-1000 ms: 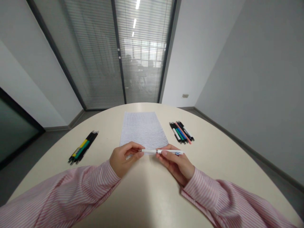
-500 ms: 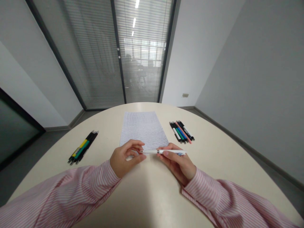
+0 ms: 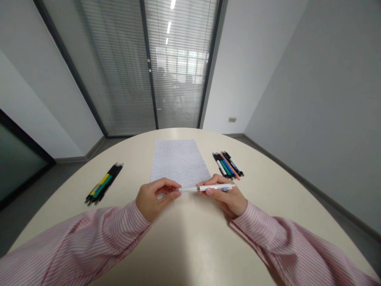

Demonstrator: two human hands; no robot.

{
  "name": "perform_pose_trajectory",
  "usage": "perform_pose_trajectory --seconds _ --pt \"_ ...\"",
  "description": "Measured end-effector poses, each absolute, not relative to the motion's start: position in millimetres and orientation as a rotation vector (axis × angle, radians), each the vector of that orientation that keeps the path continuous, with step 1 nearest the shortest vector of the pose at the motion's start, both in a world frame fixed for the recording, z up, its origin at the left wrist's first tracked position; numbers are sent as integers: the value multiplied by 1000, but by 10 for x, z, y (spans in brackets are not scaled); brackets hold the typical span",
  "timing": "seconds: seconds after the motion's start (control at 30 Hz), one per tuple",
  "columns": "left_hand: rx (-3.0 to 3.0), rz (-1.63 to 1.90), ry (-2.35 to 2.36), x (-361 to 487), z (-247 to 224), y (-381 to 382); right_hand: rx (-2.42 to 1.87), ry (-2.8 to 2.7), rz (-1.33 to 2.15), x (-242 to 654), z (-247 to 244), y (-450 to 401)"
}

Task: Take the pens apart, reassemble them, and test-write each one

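Note:
A white pen (image 3: 190,189) lies level between my two hands, just above the table near the lower edge of a sheet of paper (image 3: 178,159) covered in lines of writing. My right hand (image 3: 228,196) grips the pen's barrel between thumb and fingers, with its clip end pointing right. At the tip end, my left hand (image 3: 159,198) pinches the pen with thumb and forefinger; the fingertips hide the very tip.
On the pale round table (image 3: 178,246), a bundle of black, yellow and green pens (image 3: 104,184) lies at the left. Several pens (image 3: 228,165) in black, white, green, blue and pink lie right of the paper. A blinded glass partition (image 3: 178,91) stands behind.
My left thumb and forefinger have closed together on the pen's tip end. My right hand's fingers have shifted a little on the barrel, and the pen's right end has risen slightly.

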State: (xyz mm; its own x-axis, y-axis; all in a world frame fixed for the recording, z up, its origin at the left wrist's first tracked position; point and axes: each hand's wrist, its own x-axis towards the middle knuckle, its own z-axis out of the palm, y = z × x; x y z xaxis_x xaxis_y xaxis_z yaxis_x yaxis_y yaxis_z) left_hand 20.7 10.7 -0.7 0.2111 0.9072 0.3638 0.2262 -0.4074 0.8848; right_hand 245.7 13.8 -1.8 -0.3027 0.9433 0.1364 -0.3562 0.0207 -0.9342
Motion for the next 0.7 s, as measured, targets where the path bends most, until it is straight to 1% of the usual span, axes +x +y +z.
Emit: perform_pose_trajectory --seconds 0.27,0.43,0.6,0.7 --pt "1940 1289 1094 171 12 82 -776 -1318 1328 2499 -34 204" --pt "1918 1297 1061 183 28 64 -761 -1427 1213 2549 -10 244" --pt "1883 1299 1081 175 27 60 -757 -1427 1218 2540 26 239" --pt "1857 1308 1113 160 5 83 -782 -1244 1307 2548 8 225"
